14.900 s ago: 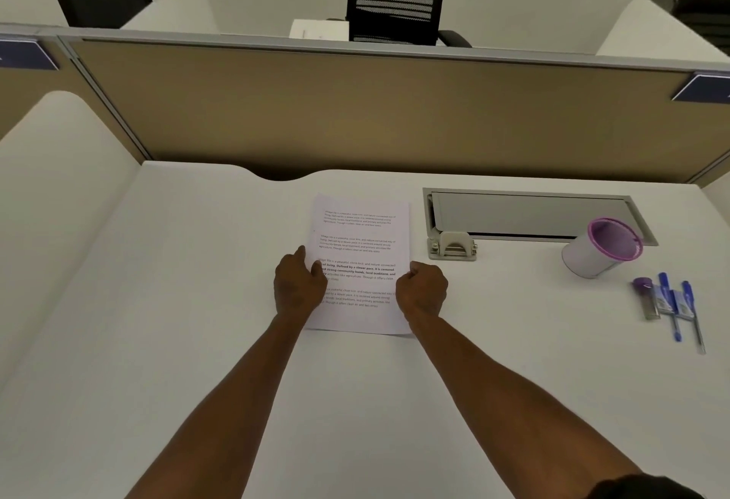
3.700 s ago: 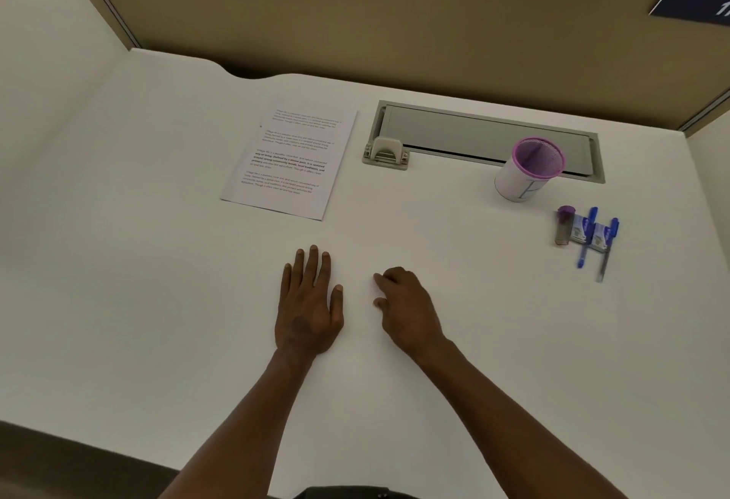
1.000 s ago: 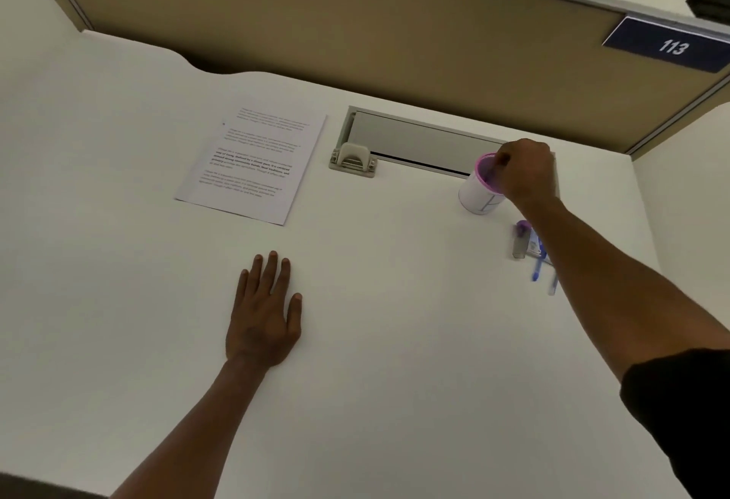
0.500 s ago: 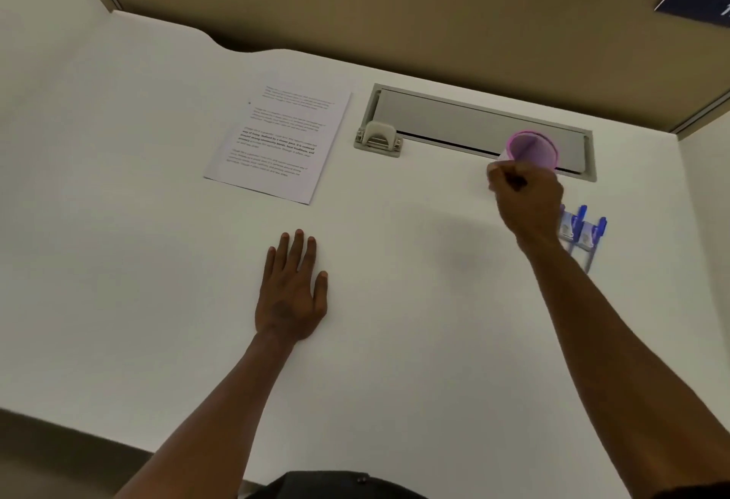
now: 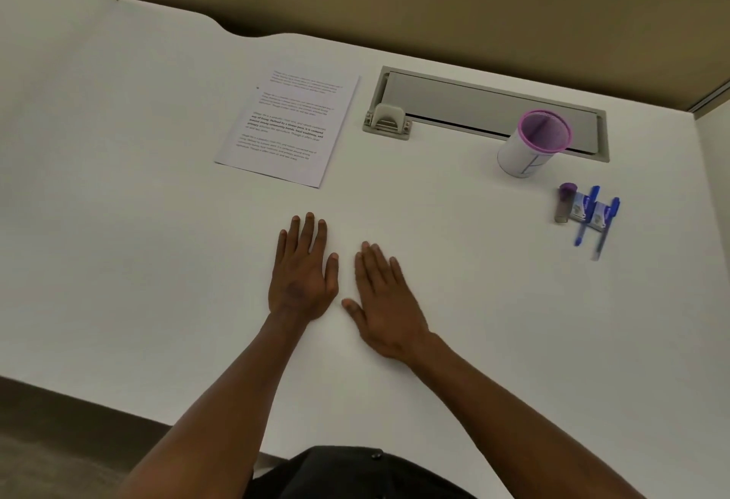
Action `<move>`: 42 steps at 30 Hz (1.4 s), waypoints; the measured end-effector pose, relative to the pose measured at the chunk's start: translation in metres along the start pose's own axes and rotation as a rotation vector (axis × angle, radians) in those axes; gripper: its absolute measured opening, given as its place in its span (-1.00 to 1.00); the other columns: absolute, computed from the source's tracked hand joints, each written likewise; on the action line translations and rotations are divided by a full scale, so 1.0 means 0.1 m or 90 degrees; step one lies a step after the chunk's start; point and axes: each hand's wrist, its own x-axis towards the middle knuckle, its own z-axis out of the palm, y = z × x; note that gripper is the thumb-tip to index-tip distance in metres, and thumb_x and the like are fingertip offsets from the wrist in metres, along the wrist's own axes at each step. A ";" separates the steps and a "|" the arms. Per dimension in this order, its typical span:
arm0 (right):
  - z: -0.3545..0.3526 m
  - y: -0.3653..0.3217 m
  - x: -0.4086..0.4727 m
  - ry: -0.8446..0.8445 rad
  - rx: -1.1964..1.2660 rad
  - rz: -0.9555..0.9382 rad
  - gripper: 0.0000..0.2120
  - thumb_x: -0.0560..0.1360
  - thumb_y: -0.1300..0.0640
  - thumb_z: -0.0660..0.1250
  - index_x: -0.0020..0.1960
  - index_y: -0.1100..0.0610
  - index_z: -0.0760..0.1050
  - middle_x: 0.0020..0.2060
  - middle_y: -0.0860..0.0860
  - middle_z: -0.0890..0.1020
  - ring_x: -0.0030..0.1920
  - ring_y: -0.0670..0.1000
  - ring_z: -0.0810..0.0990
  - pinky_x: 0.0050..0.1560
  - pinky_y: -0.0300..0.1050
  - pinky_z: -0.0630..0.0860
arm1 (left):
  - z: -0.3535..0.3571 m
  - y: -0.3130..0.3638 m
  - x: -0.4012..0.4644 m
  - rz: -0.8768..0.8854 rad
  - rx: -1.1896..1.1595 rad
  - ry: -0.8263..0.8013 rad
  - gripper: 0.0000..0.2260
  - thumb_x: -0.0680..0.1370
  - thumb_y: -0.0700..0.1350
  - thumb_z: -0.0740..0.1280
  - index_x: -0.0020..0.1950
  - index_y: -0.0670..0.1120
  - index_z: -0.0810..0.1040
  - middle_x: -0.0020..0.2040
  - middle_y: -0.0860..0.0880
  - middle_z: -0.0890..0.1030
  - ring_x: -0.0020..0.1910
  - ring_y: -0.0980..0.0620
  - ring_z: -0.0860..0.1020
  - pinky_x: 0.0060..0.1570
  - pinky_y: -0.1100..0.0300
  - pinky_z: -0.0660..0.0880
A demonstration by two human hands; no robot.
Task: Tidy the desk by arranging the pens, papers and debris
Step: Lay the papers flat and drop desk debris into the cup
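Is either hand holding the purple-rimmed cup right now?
No, the left hand and right hand lie flat on the desk, apart from the cup.

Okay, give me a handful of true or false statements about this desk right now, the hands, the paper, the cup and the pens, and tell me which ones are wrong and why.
1. Both hands, the left hand and the right hand, lie flat on the white desk. True.
2. The right hand grips the white cup with the purple rim. False: the cup stands alone by the grey cable tray, touched by neither hand.
3. The printed sheet of paper lies left of the cable tray. True.
4. The two blue pens stand inside the cup. False: they lie on the desk, nearer the person than the cup.
5. The left hand holds the paper. False: it rests on bare desk, apart from the sheet.
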 end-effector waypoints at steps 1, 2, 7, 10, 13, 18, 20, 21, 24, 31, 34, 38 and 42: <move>0.01 -0.01 -0.06 -0.014 -0.006 -0.042 -0.34 0.63 -0.20 -0.18 0.57 0.17 -0.21 0.57 0.09 -0.19 0.55 0.01 -0.29 0.56 0.08 -0.10 | 0.00 0.00 0.00 0.000 0.000 0.001 -0.43 0.63 0.08 0.05 0.61 -0.09 0.11 0.62 -0.10 0.09 0.62 -0.08 -0.01 0.57 -0.08 0.02; 0.01 0.00 -0.12 -0.023 0.001 -0.088 -0.37 0.64 -0.17 -0.17 0.57 0.15 -0.21 0.57 0.06 -0.18 0.55 -0.01 -0.29 0.56 0.07 -0.08 | 0.00 0.00 0.00 -0.001 -0.002 0.002 -0.43 0.63 0.08 0.06 0.61 -0.09 0.11 0.62 -0.10 0.09 0.62 -0.08 -0.01 0.57 -0.08 0.02; -0.23 0.52 -0.15 0.111 0.125 0.072 -0.36 0.64 -0.12 0.02 0.58 0.17 -0.07 0.57 0.03 -0.02 0.57 -0.05 -0.10 0.56 -0.06 -0.07 | 0.00 0.00 0.00 -0.004 -0.007 0.006 -0.45 0.63 0.07 0.06 0.60 -0.09 0.14 0.62 -0.09 0.10 0.62 -0.09 -0.01 0.58 -0.07 0.00; -0.33 0.80 0.05 0.092 0.104 0.233 -0.31 0.62 -0.15 0.02 0.57 0.23 -0.10 0.57 0.14 -0.06 0.57 0.06 -0.14 0.55 -0.02 -0.14 | 0.00 0.00 0.01 -0.005 -0.008 -0.002 -0.44 0.63 0.08 0.04 0.60 -0.08 0.13 0.63 -0.09 0.08 0.62 -0.09 -0.02 0.58 -0.07 0.00; -0.28 0.65 0.22 0.080 0.067 0.225 -0.29 0.62 -0.17 0.00 0.56 0.26 -0.10 0.56 0.21 -0.08 0.57 0.14 -0.16 0.55 0.06 -0.15 | 0.00 -0.01 0.01 -0.005 -0.006 -0.005 -0.44 0.63 0.08 0.03 0.61 -0.08 0.11 0.63 -0.08 0.07 0.62 -0.08 -0.04 0.58 -0.07 0.00; -0.04 0.04 0.21 0.053 0.091 0.086 -0.33 0.62 -0.17 -0.13 0.57 0.19 -0.18 0.57 0.11 -0.12 0.56 0.02 -0.23 0.55 -0.01 -0.18 | 0.00 -0.01 0.00 -0.005 0.001 -0.010 -0.44 0.64 0.09 0.02 0.62 -0.08 0.07 0.63 -0.08 0.04 0.62 -0.06 -0.06 0.58 -0.07 0.00; -0.04 0.02 0.19 0.053 0.115 0.048 -0.37 0.63 -0.16 -0.13 0.58 0.15 -0.16 0.58 0.06 -0.10 0.56 -0.03 -0.21 0.56 0.01 -0.10 | 0.00 -0.01 0.00 -0.006 -0.001 -0.009 -0.43 0.63 0.09 0.02 0.62 -0.08 0.07 0.63 -0.08 0.04 0.62 -0.06 -0.06 0.58 -0.08 0.02; -0.06 0.07 0.24 0.067 0.135 0.049 -0.37 0.63 -0.14 -0.11 0.58 0.15 -0.15 0.58 0.05 -0.07 0.56 -0.05 -0.19 0.56 0.00 -0.08 | 0.00 0.00 0.00 -0.007 0.000 -0.009 -0.43 0.63 0.09 0.01 0.62 -0.07 0.07 0.63 -0.07 0.04 0.62 -0.06 -0.06 0.58 -0.08 0.02; -0.21 0.26 0.51 0.095 0.148 0.137 -0.34 0.63 -0.15 -0.06 0.57 0.18 -0.17 0.58 0.09 -0.11 0.57 0.02 -0.18 0.56 -0.01 -0.14 | 0.00 -0.01 0.01 -0.007 0.004 -0.015 -0.43 0.64 0.10 0.00 0.62 -0.06 0.06 0.63 -0.07 0.03 0.62 -0.06 -0.07 0.58 -0.07 0.00; -0.14 0.03 0.33 0.023 0.114 -0.019 -0.44 0.66 -0.06 -0.08 0.58 0.16 -0.08 0.58 0.08 -0.07 0.57 0.02 -0.19 0.56 0.03 -0.10 | 0.00 -0.02 0.01 0.001 -0.001 -0.007 -0.44 0.64 0.08 0.02 0.61 -0.08 0.11 0.63 -0.09 0.08 0.62 -0.07 -0.03 0.57 -0.08 0.01; -0.10 0.03 -0.03 0.009 0.098 -0.120 -0.48 0.64 0.19 0.04 0.56 0.20 0.01 0.56 0.11 0.01 0.57 0.04 -0.11 0.56 -0.07 -0.08 | 0.01 -0.03 0.01 -0.001 -0.001 -0.010 -0.43 0.63 0.09 0.02 0.61 -0.08 0.09 0.63 -0.08 0.05 0.62 -0.06 -0.05 0.58 -0.06 -0.02; -0.31 0.20 -0.22 0.036 0.007 -0.193 -0.65 0.48 0.39 0.27 0.26 0.30 0.50 0.29 0.20 0.52 0.22 0.19 0.53 -0.04 -0.02 0.63 | 0.00 -0.03 0.01 -0.006 0.000 -0.017 -0.43 0.63 0.10 0.01 0.62 -0.06 0.05 0.64 -0.06 0.02 0.62 -0.04 -0.09 0.58 -0.04 -0.04; -0.51 0.18 -0.10 -0.022 -0.051 -0.163 -0.84 0.44 0.44 0.12 -0.16 0.28 0.45 -0.13 0.19 0.53 -0.14 0.18 0.48 -0.36 0.05 0.41 | 0.00 -0.02 0.00 -0.008 0.000 -0.017 -0.42 0.63 0.12 -0.02 0.62 -0.06 0.05 0.64 -0.05 0.01 0.62 -0.03 -0.09 0.59 -0.03 -0.05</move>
